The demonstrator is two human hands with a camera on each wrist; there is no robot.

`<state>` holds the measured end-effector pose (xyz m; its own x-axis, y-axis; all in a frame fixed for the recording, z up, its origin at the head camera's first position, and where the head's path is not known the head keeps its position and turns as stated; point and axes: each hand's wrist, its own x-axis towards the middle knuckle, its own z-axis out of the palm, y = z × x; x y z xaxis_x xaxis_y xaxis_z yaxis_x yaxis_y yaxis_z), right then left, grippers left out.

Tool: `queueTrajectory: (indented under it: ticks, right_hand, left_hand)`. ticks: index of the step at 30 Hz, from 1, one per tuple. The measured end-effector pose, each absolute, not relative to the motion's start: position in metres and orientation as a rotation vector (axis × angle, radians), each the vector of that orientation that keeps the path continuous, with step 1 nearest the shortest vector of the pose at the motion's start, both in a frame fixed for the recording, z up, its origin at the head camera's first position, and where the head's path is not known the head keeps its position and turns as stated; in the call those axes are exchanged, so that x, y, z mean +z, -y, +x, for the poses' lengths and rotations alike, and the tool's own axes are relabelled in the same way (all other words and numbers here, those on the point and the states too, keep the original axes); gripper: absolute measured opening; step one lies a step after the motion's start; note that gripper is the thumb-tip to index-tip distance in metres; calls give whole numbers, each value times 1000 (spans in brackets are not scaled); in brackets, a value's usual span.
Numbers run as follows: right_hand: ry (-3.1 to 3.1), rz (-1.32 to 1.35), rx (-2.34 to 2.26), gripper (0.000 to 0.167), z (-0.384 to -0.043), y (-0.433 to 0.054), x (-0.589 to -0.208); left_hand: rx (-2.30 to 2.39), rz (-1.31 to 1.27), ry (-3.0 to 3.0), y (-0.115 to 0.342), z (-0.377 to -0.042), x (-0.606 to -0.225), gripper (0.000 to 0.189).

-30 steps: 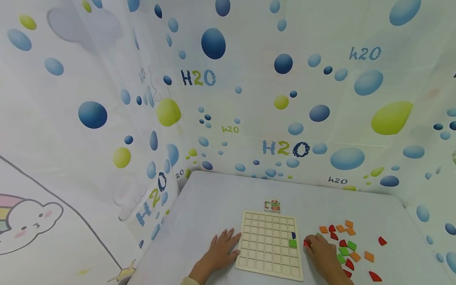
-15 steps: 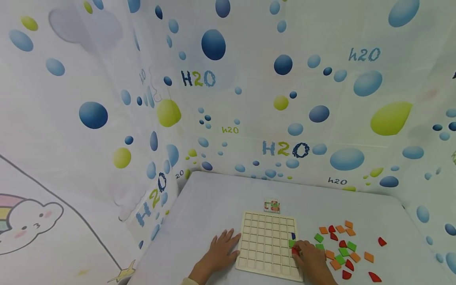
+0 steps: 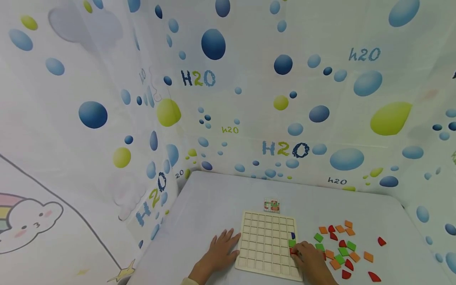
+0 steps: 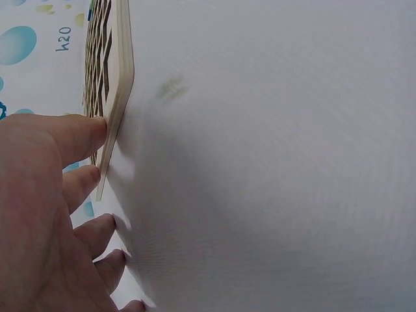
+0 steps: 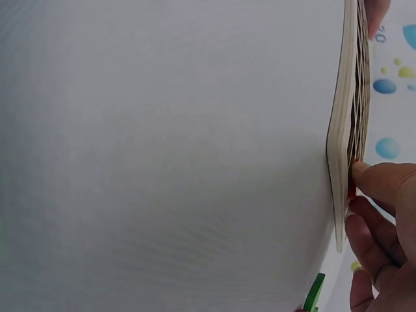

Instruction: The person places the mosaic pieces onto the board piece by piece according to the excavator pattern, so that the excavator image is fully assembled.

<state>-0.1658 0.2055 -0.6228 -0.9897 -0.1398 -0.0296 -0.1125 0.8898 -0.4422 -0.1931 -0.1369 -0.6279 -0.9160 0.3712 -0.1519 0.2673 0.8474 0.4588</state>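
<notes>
A pale wooden grid board lies on the white table. Its right column holds a small dark blue piece with a green square just below. Under the green square, my right hand pinches a red piece at a grid cell, partly covered by the fingertips. The right wrist view shows thumb and fingers at that red piece, close over the board's edge. My left hand lies with spread fingers at the left side; in the left wrist view its thumb touches the board's edge.
Beyond the board lies a small patterned card. To the right of my right hand are scattered several orange squares, green squares and red quarter-round pieces. A white curtain with printed bubbles hangs behind the table.
My right hand has carried the red piece leftward from beside the board to the cell below the green square, lowering it there over the last half second. The left hand has stayed put.
</notes>
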Motion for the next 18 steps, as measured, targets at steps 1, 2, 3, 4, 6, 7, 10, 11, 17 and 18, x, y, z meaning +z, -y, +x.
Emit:
queueTrajectory:
  ticks: [1, 2, 3, 4, 6, 7, 10, 11, 17, 18]
  right_hand:
    - [-2998, -208, -709, 12, -165, -206, -623]
    - [-3001, -211, -717, 12, -165, -206, -623]
    - [-3005, -215, -724, 13, -165, -206, -624]
    - [-3007, -219, -736, 13, -165, -206, -623]
    - [-3012, -217, -732, 14, -165, -206, -624]
    - [-3015, -217, -732, 14, -164, -206, -623]
    - [-3034, -224, -716, 15, -163, -206, -624]
    - [-3042, -225, -710, 15, -163, -206, -624]
    - [-3083, -157, -716, 13, -162, -212, -627]
    - [-3090, -126, -713, 13, -164, -216, -627]
  left_hand:
    - [645, 493, -2789, 137, -193, -628, 61]
    - [644, 497, -2789, 137, -193, -628, 61]
    - [646, 499, -2789, 137, -193, -628, 61]
    - [646, 503, -2790, 137, -194, -627, 61]
    - [649, 508, -2794, 137, -193, -627, 61]
    - [649, 508, -2795, 137, -193, -626, 61]
    - [650, 510, -2798, 137, -193, -626, 61]
    - [651, 511, -2798, 137, -193, -626, 61]
    - [646, 509, -2801, 137, -193, -626, 60]
    - [643, 508, -2802, 137, -193, -627, 60]
